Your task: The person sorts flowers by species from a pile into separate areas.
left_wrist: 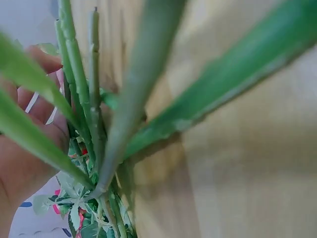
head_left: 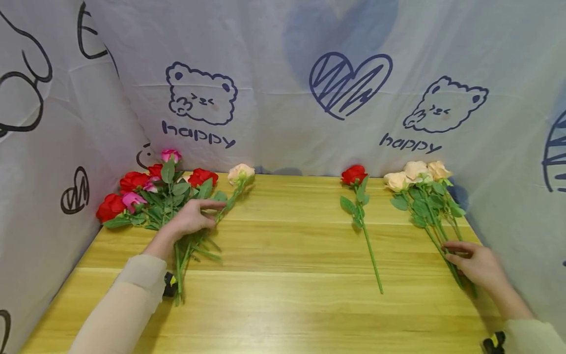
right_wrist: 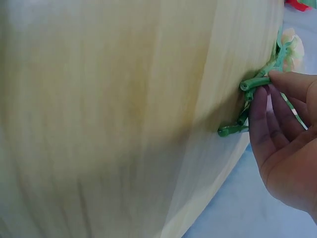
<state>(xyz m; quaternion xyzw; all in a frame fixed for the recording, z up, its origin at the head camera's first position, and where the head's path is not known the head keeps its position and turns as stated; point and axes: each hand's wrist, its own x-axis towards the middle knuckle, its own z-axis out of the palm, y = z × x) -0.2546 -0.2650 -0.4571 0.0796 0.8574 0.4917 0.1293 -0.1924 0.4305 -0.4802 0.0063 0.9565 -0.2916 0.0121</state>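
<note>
My left hand [head_left: 194,216] reaches over the left-hand pile of artificial flowers and pinches the stem of a cream rose [head_left: 241,174] at the pile's right side. Several red roses [head_left: 132,182] and pink roses [head_left: 132,200] lie in that pile, their stems pointing toward me. In the left wrist view, green stems [left_wrist: 79,74] partly cover the hand. On the right, my right hand [head_left: 477,263] holds a stem between thumb and fingers, low on a bunch of cream roses [head_left: 415,173]. The right wrist view shows cut stem ends [right_wrist: 247,85] at the fingertips.
A single red rose [head_left: 353,175] lies on the wooden table [head_left: 283,275], left of the cream bunch, with its stem toward me. White printed cloth [head_left: 274,108] hangs along the back and both sides of the table.
</note>
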